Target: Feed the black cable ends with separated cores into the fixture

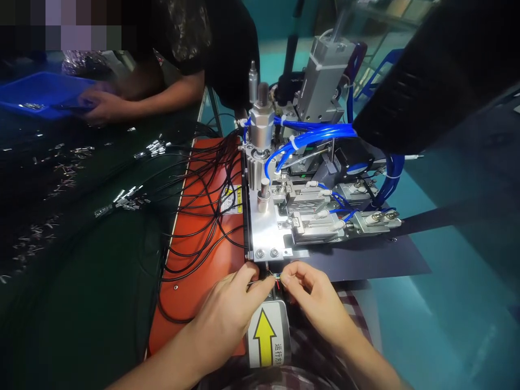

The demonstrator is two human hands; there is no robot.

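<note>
A thin black cable end with fine red wire tips (276,281) is pinched between the closed fingertips of the left hand (227,311) and the right hand (314,295), just before the polished metal machine plate (264,238). Glossy black cables are looped over a flat orange mat (195,238); a yellow arrow label (266,336) is seen below the hands.

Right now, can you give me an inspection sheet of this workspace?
Surface: orange mat beside a dark green bench top.
Job's things: small wire end with red strands, held at the metal fixture.
Clutter: loose metal terminals scattered on the green top.
Grippers: left hand and right hand both pinch the wire end.
Cables: black cables looped over the mat; blue air hoses on the fixture.
Surroundings: another person's hand at a blue tray; yellow arrow label.
</note>
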